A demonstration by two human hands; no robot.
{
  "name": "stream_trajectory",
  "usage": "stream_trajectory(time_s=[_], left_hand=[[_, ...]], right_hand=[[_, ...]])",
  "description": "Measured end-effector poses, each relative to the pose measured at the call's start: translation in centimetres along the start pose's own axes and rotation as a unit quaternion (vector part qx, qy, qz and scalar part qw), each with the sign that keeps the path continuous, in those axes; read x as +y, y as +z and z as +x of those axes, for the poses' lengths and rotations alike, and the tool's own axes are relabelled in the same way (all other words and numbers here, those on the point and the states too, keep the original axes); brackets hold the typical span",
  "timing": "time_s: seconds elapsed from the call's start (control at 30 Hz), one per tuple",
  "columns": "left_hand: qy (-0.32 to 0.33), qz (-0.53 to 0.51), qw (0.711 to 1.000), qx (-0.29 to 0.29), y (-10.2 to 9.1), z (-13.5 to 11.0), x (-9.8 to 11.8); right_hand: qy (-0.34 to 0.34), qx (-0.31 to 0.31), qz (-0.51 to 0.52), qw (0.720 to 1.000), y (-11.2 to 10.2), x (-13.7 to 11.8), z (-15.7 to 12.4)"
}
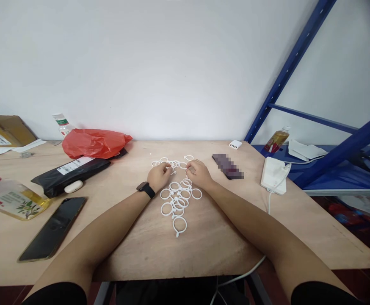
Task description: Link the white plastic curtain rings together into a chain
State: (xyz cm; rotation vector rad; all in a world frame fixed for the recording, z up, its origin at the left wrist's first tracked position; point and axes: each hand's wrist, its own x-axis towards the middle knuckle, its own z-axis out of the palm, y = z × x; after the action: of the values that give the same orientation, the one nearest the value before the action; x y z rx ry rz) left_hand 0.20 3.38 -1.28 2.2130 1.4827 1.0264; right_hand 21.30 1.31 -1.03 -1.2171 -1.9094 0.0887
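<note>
Many thin white plastic rings, each with a small tab, lie on the wooden table. A loose group of white rings (178,204) spreads toward me below my hands, and a second cluster of rings (164,160) lies beyond my left hand. My left hand (159,176), with a black watch at the wrist, has its fingers curled at the near edge of that cluster; what its fingertips hold is partly hidden. My right hand (199,173) is closed in a pinch at a white ring (183,165). One more ring (189,158) lies just beyond the right hand.
To the left are a red plastic bag (96,143), a black parcel (73,171), a white case (73,186), a phone (53,228) and an oil bottle (13,197). On the right are another phone (227,166), a charger (235,144), a white power strip (274,176) with its cable, and blue shelving (286,67).
</note>
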Motion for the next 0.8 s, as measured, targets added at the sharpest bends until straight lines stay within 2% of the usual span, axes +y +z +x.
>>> stream_trajectory(time_s=[0.1,0.2,0.3,0.43,0.67,0.8], left_hand=[[0.015,0.022,0.999,-0.018,0.3,0.0,-0.2],[0.033,0.028,0.999,-0.021,0.4,0.0,-0.4],[0.045,0.04,0.998,-0.025,0.4,0.1,-0.4],[0.047,0.058,0.997,-0.028,0.3,0.1,-0.2],[0.052,0.083,0.995,-0.021,0.5,0.0,-0.2],[0.066,0.056,0.996,-0.014,0.5,0.1,-0.3]], right_hand=[[-0.018,-0.083,0.003,0.996,0.2,-0.2,-0.1],[-0.046,-0.146,0.058,0.986,0.3,-0.5,-0.2],[-0.031,-0.13,0.082,0.988,0.4,-0.3,-0.2],[-0.014,-0.089,0.031,0.995,0.6,0.5,0.0],[-0.02,-0.148,-0.051,0.988,0.9,1.2,0.1],[-0.016,-0.128,-0.053,0.99,1.1,1.3,0.0]])
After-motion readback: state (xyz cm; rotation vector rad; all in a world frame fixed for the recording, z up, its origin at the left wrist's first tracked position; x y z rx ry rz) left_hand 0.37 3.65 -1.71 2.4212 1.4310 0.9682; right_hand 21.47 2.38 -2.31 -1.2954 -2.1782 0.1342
